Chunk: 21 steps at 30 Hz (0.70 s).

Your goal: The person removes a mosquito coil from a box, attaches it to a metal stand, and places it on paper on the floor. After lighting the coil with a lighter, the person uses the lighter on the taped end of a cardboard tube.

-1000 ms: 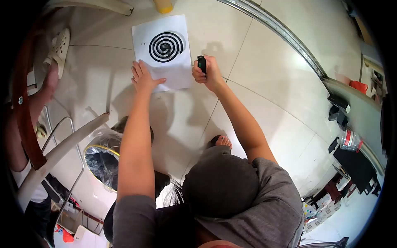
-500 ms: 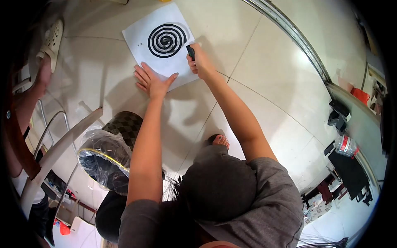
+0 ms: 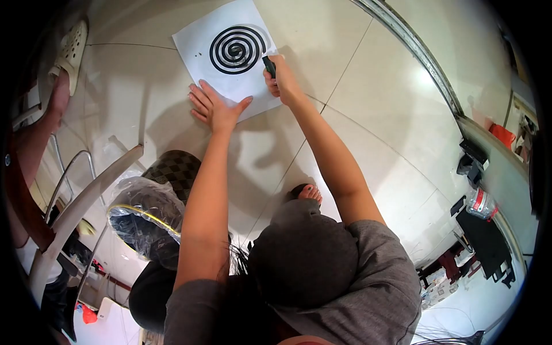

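Note:
A black mosquito coil (image 3: 236, 52) lies on a sheet of white paper (image 3: 253, 95) spread on the tiled floor. A few dark crumbs are on the paper to the left of the coil. My left hand (image 3: 220, 112) rests with fingers spread on the paper's near edge, below the coil. In my right hand (image 3: 284, 84) is a dark green lighter (image 3: 269, 66), gripped at the paper's right edge. Its top end is right beside the outer end of the coil. No flame can be made out.
A bin (image 3: 177, 172) with a clear plastic liner stands left of my left arm. Another person's foot in a pale clog (image 3: 73, 52) is at the upper left, by a metal-legged chair. A metal door track (image 3: 417, 49) runs along the right, near a plastic bottle (image 3: 482, 203).
The view has shifted slightly, so the paper sits a little higher and further right. My right hand keeps the lighter at the coil's outer end; my left hand stays on the paper.

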Available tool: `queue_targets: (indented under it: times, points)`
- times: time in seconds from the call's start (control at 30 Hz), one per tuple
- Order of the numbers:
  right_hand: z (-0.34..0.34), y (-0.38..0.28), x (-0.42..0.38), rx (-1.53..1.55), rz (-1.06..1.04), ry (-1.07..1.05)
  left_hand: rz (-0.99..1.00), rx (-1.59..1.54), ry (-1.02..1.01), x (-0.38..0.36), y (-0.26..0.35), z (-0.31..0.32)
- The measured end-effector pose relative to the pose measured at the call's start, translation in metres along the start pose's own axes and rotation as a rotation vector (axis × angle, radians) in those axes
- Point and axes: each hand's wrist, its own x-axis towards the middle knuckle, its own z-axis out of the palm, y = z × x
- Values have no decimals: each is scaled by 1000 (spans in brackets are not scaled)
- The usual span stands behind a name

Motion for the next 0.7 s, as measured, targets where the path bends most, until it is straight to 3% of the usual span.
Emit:
queue_targets:
  times: [0.7]
  points:
    - [-1,-4,2,6,42,-36,16,-8,-12,2,-2,0]
